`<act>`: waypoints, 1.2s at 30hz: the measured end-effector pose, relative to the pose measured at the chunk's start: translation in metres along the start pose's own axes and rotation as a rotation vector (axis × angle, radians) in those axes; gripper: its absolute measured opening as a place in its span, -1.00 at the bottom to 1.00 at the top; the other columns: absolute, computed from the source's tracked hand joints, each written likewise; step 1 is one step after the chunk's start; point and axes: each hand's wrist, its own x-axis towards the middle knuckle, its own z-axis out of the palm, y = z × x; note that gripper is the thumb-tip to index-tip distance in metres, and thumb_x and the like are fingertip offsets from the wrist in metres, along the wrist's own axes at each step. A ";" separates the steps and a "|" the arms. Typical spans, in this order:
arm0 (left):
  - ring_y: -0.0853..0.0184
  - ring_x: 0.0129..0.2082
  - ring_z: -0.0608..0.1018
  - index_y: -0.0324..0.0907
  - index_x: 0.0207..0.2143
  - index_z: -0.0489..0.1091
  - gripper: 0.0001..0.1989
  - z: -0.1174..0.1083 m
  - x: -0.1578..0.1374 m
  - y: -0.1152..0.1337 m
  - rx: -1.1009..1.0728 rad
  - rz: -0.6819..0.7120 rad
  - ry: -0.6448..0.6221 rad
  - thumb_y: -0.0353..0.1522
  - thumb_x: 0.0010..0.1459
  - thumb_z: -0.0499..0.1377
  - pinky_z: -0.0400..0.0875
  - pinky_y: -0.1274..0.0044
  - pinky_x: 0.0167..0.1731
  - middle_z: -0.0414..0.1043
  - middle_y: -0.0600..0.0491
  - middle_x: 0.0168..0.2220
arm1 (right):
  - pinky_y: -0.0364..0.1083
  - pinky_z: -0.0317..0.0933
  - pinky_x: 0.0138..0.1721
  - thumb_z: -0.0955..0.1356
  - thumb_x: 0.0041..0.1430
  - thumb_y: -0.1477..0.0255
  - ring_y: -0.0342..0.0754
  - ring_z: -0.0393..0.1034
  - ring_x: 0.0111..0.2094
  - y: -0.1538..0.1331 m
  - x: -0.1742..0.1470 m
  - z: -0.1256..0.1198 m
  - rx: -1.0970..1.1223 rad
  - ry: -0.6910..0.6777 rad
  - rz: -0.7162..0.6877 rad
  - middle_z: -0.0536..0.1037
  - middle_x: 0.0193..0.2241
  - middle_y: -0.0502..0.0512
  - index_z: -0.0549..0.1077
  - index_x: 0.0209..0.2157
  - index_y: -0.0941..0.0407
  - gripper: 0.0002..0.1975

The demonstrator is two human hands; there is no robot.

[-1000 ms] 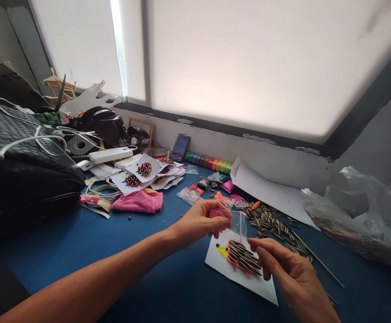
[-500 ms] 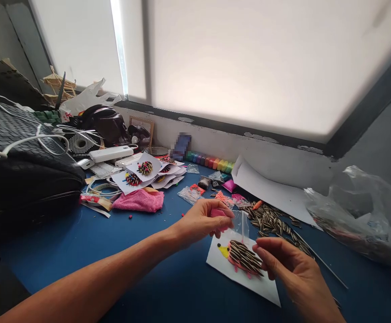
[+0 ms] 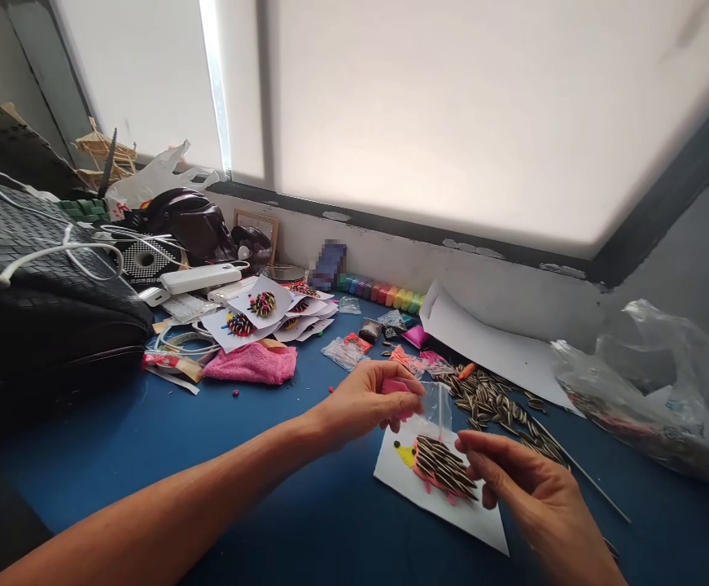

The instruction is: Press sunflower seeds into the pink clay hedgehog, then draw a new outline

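Observation:
My left hand [image 3: 371, 397] is closed on a small clear zip bag [image 3: 437, 407] with pink modelling clay [image 3: 396, 389] in it. The bag hangs over the far edge of a white card [image 3: 400, 478]. On that card is a hedgehog picture [image 3: 443, 465] with a yellow clay snout, black dots, a pink body and feet, and sunflower seeds as spines. To the right, my right hand [image 3: 528, 488] hovers by the hedgehog's back, thumb and forefinger brought close together. Whatever is between those fingertips is too small to make out.
Loose sunflower seeds [image 3: 492, 399] and a thin rod [image 3: 583, 472] lie beyond my right hand. White paper [image 3: 494, 350] and a plastic bag [image 3: 653, 399] are farther right. Finished cards [image 3: 262, 305], a pink cloth [image 3: 253, 363] and a black bag [image 3: 54, 309] stand left.
My right thumb and fingers have shifted slightly over the hedgehog's back. My left hand keeps its hold on the zip bag, and the card stays put.

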 end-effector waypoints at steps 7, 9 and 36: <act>0.51 -0.60 0.39 -0.24 -0.35 0.41 -0.77 0.000 -0.001 0.003 0.007 -0.009 0.023 -0.31 -0.06 0.29 0.21 0.63 -0.58 0.47 0.07 -0.45 | -0.17 0.33 -0.51 0.36 0.02 0.01 -0.07 0.38 -0.54 0.001 0.001 -0.001 -0.168 0.025 -0.159 0.52 -0.58 0.05 0.54 -0.53 0.08 -0.59; 0.51 -0.60 0.39 -0.24 -0.34 0.41 -0.77 -0.001 0.000 0.004 0.004 -0.003 0.026 -0.31 -0.06 0.29 0.22 0.63 -0.58 0.48 0.07 -0.45 | -0.15 0.37 -0.40 0.36 0.04 0.04 -0.01 0.46 -0.42 0.005 0.002 -0.001 -0.241 0.050 -0.206 0.57 -0.49 0.06 0.55 -0.48 0.06 -0.63; 0.50 -0.59 0.39 -0.25 -0.33 0.41 -0.80 0.001 0.000 0.001 -0.048 0.015 -0.016 -0.33 -0.02 0.27 0.24 0.63 -0.57 0.49 0.04 -0.43 | 0.11 0.33 -0.12 0.28 0.24 0.21 0.11 0.43 -0.12 0.037 0.013 0.003 -0.585 0.030 -0.537 0.48 -0.16 0.16 0.48 -0.39 0.02 -0.76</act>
